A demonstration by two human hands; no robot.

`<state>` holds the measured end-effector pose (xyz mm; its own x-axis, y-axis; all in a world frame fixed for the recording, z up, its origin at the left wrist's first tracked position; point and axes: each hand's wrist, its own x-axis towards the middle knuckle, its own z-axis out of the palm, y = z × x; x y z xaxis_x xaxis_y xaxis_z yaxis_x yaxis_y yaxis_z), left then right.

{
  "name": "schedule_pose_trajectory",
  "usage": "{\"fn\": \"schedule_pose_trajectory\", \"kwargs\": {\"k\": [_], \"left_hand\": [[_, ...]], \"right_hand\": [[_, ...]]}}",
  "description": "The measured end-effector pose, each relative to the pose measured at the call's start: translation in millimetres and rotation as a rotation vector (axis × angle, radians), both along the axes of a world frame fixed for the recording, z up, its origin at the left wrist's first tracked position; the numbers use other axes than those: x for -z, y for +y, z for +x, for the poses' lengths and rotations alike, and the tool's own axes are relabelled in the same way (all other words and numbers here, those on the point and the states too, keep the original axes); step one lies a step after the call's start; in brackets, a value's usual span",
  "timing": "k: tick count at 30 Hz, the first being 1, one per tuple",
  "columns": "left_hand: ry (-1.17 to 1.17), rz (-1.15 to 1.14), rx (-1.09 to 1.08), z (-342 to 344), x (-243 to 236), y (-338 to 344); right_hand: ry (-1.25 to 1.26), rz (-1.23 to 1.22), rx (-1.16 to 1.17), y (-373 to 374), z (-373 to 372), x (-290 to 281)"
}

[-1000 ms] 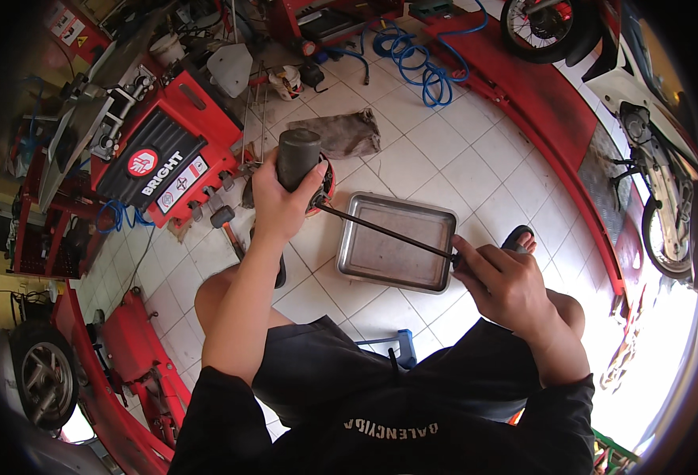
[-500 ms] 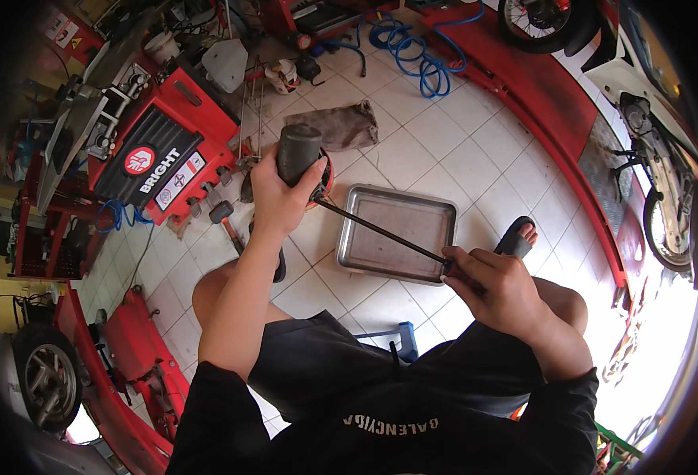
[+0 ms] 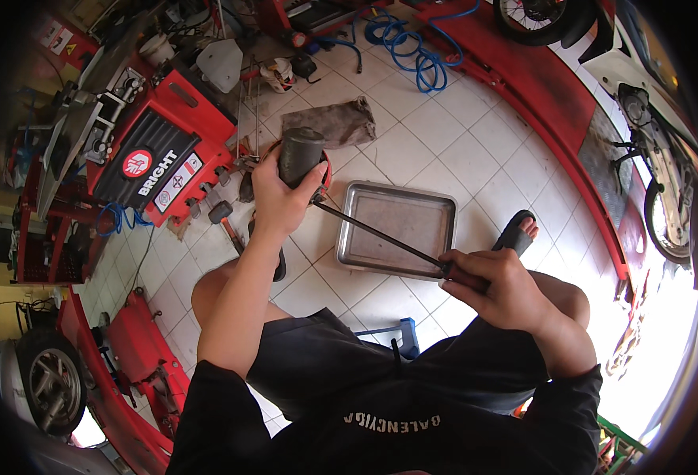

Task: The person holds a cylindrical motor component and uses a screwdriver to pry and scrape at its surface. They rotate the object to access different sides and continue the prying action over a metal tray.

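Note:
My left hand (image 3: 279,202) is closed round a dark grey cylindrical part (image 3: 300,158) with a red edge on its right side, held above the floor. A screwdriver (image 3: 381,230) with a long black shaft slants down to the right from that part. Its handle lies in my closed right hand (image 3: 503,286), mostly hidden by the fingers. The shaft's far end meets the red-edged side beside my left hand; the exact contact cannot be made out. Below the shaft, a shallow metal tray (image 3: 400,190) rests on the tiles between my feet.
A grey-brown rag (image 3: 329,123) lies beyond the tray. On the left are a mallet (image 3: 222,215) and a red machine (image 3: 183,119). Coiled blue hose (image 3: 412,47) lies at the back, beside a long red platform (image 3: 539,119). A motorcycle (image 3: 654,158) stands far right.
My right hand has turned slightly on the screwdriver handle, its fingers now a little differently placed. The left hand and the grey part keep nearly the same position.

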<state>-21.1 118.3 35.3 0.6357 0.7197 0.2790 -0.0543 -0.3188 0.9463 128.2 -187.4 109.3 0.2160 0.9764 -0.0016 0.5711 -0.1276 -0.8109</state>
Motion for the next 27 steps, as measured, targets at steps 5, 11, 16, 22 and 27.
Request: {"fn": "schedule_pose_trajectory", "kwargs": {"k": [5, 11, 16, 22, 27], "left_hand": [[0.027, 0.071, -0.019, 0.3, -2.7, 1.6], [0.039, 0.055, -0.003, -0.1, -3.9, -0.3], [0.032, 0.048, -0.01, -1.8, -2.3, 0.4], [0.046, 0.073, -0.016, -2.5, -1.0, 2.5], [0.041, 0.057, -0.017, -2.8, 1.2, 2.9]], "right_hand": [[0.012, -0.005, -0.014, 0.2, 2.9, -0.9], [0.044, 0.014, -0.003, -1.0, 2.0, 2.0], [0.041, -0.045, -0.005, 1.0, 1.7, -4.4], [0.049, -0.005, -0.008, 0.8, 2.4, -1.7], [0.053, -0.012, -0.012, 1.2, 2.7, -1.4]]}}
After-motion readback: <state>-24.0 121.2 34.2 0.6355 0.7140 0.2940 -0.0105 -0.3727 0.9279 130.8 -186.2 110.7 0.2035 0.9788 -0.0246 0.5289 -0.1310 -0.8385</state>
